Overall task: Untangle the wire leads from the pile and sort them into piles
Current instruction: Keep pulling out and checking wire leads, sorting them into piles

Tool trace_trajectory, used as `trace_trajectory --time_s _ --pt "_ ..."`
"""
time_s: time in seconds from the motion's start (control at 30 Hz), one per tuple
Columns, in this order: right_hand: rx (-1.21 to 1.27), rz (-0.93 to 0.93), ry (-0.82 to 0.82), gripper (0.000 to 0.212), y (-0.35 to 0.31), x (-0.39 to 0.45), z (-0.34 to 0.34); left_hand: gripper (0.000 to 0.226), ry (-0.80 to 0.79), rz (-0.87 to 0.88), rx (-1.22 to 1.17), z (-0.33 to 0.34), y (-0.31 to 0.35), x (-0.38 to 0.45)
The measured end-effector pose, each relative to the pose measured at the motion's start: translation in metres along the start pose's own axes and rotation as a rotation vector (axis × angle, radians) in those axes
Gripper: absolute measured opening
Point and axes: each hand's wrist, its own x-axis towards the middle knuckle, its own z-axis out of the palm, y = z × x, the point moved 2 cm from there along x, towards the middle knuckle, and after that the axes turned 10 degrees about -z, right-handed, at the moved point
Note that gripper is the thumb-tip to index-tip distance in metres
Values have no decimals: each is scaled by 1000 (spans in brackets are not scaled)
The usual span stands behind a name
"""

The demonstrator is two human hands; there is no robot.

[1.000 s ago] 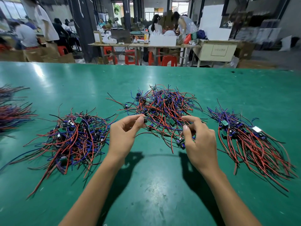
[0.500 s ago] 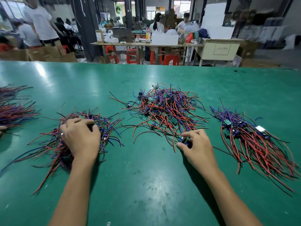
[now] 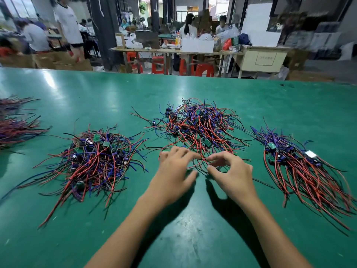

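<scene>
The tangled centre pile of red, blue and black wire leads [image 3: 199,124] lies on the green table [image 3: 116,93]. My left hand [image 3: 173,171] hovers at the pile's near edge with its fingers spread and blurred, holding nothing. My right hand [image 3: 231,173] sits just right of it, thumb and fingers curled round a wire lead [image 3: 202,161] at the pile's near edge. A sorted left pile [image 3: 92,159] with small green boards lies to the left. A sorted right pile [image 3: 301,167] fans out toward the right.
More wire bundles [image 3: 15,128] lie at the table's far left edge. Bare green table lies in front of the piles, under my forearms. Beyond the far edge are people, work tables and red stools [image 3: 204,69].
My left hand has come back from the left pile to the centre pile, now holding nothing. My right hand stayed at the centre pile's near edge and shifted slightly.
</scene>
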Motion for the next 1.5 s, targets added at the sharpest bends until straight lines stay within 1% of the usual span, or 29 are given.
trace_trajectory --time_s 0.03,0.07,0.13,0.17,0.23,0.33,0.4,0.47,0.5,0.6,0.7,0.8,0.87,0.93,1.0,1.07,1.13,1.2,1.27,1.3,1.33,1.4,1.43,1.5 --pt "-26 19 0 15 0 0 0 39 -44 -5 21 8 1 -2" --pt "-110 23 -12 17 1 0 1 41 -75 -7 49 14 1 -3" --pt "-315 -2 -72 28 2 -1 2 40 -102 -15 74 21 1 -4" --pt "-345 0 -90 31 3 -2 3 38 -105 -21 73 23 0 -5" --pt "-305 46 -110 34 7 -2 3 35 -107 -25 80 23 -1 -5" --pt "-264 119 -140 32 11 -2 -1 32 -103 -20 96 24 0 -7" --pt "-263 118 -145 23 11 -1 -3 31 -92 -32 78 24 2 -8" --pt "-245 99 -95 10 9 0 -6 34 -78 -38 83 24 5 -9" --pt "-223 88 -64 7 8 0 -8 38 -78 -38 96 24 6 -9" --pt "-98 44 23 20 4 0 -10 42 -91 -20 104 25 8 -10" --pt "-1 -11 58 27 4 0 -11 36 -123 -1 98 28 13 -11" --pt "20 -57 68 27 7 0 -11 27 -119 9 77 30 17 -13" --pt "44 -89 111 28 8 2 -14 21 -85 13 48 28 17 -13" --pt "155 -100 147 29 7 4 -16 21 -47 5 -13 25 20 -13" --pt "281 -113 147 28 3 5 -17 33 -8 -13 -91 23 25 -14" --pt "391 -134 118 29 -1 4 -15 42 33 -10 -103 21 29 -14" --pt "492 -149 78 30 -6 4 -12 36 85 1 -91 20 29 -13" --pt "572 -162 70 28 -12 3 -11 20 147 -3 -121 17 27 -11" --pt "705 -124 115 21 -16 5 -13 7 190 -75 -273 13 25 -9" --pt "780 -83 128 20 -17 5 -14 4 186 -141 -418 12 25 -8" --pt "827 -41 111 20 -16 6 -16 3 149 -215 -602 11 24 -5" --pt "830 2 -4 22 -17 7 -16 9 37 -333 -960 7 25 0" --pt "809 -8 -67 23 -17 7 -14 13 10 -359 -1084 6 25 0" --pt "730 -56 -125 21 -18 5 -11 20 2 -381 -1178 2 24 0"
